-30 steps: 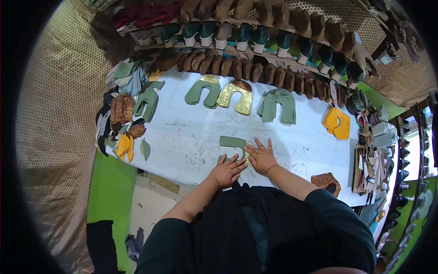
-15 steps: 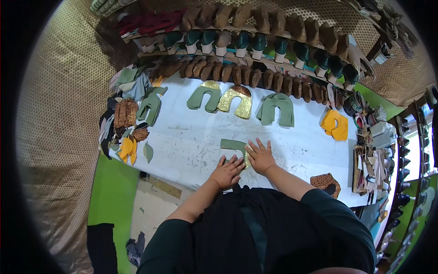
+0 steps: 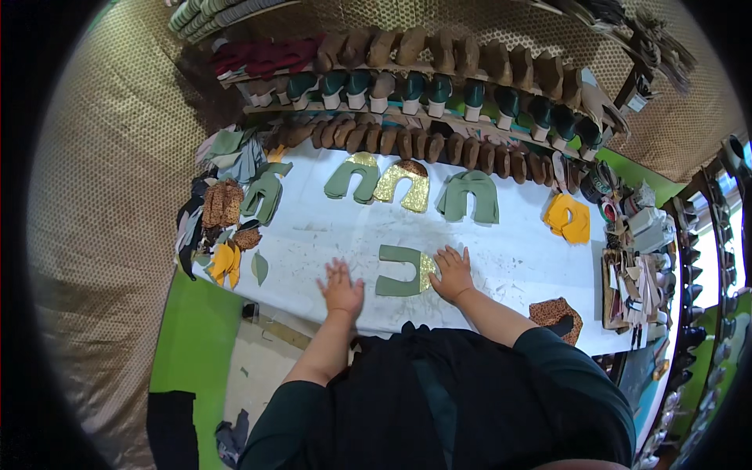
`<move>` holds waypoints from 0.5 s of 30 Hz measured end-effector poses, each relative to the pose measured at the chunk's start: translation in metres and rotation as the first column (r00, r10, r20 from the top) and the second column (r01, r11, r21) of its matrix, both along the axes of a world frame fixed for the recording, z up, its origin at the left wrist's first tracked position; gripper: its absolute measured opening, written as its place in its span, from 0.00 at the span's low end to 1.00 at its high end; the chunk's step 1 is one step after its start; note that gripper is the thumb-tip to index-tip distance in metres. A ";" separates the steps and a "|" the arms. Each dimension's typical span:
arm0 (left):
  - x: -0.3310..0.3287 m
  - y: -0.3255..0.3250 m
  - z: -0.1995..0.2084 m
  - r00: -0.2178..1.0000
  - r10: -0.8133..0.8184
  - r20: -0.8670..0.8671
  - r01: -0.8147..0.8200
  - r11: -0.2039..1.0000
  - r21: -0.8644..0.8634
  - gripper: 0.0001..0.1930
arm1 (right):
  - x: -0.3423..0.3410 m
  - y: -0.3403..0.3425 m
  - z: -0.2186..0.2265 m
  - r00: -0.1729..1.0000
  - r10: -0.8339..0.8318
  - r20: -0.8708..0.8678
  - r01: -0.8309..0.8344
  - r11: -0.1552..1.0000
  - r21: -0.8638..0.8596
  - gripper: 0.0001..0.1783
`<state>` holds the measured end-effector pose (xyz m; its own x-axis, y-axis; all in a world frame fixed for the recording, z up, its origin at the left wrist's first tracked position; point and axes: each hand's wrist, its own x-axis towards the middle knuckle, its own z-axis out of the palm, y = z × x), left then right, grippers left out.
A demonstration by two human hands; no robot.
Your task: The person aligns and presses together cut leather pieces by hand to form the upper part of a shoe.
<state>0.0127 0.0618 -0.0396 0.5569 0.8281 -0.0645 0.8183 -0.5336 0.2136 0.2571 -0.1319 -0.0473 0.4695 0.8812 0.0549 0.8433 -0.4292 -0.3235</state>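
Observation:
A U-shaped green shoe upper (image 3: 399,288) lies flat in front of me, its curved end with a glittery gold piece (image 3: 425,272) pointing right. My right hand (image 3: 454,274) rests with spread fingers at that gold end, the fingertips touching or just beside it. My left hand (image 3: 342,291), open and slightly blurred, is to the left of the upper and apart from it. Whether it touches the table cannot be made out. Farther back lie green uppers (image 3: 351,186), a gold glitter upper with a brown speckled tip (image 3: 407,192) and a stack of green uppers (image 3: 470,196).
The white tabletop (image 3: 313,235) carries yellow pieces (image 3: 568,218) at right and a speckled brown piece (image 3: 556,319) near my right arm. Fabric scraps (image 3: 223,204) heap at the left edge. Shelves of brown shoe lasts (image 3: 458,150) and dark green shoes (image 3: 411,92) line the back.
My left hand has lifted off the upper and moved left, its fingers apart. My right hand has shifted slightly right, so the whole U shape shows. The view has tilted a little.

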 end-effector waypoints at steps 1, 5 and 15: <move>-0.010 0.008 0.004 0.998 0.024 -0.050 -0.025 1.000 -0.014 0.42 | 0.000 -0.003 -0.002 1.000 -0.003 -0.008 0.003 0.999 0.045 0.31; -0.035 0.022 0.019 0.990 0.046 -0.131 -0.051 0.998 -0.033 0.42 | -0.010 -0.010 -0.012 0.994 -0.075 -0.074 0.086 0.985 0.148 0.27; -0.038 0.027 0.024 0.989 0.085 -0.125 -0.094 0.993 -0.066 0.43 | -0.031 0.018 0.009 0.902 -0.225 -0.369 0.280 0.954 0.104 0.17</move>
<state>-0.0252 0.0888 -0.0153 0.4654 0.8649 -0.1881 0.8841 -0.4443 0.1446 0.2265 -0.1141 -0.0380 0.6884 0.7247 -0.0310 0.5337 -0.5351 -0.6549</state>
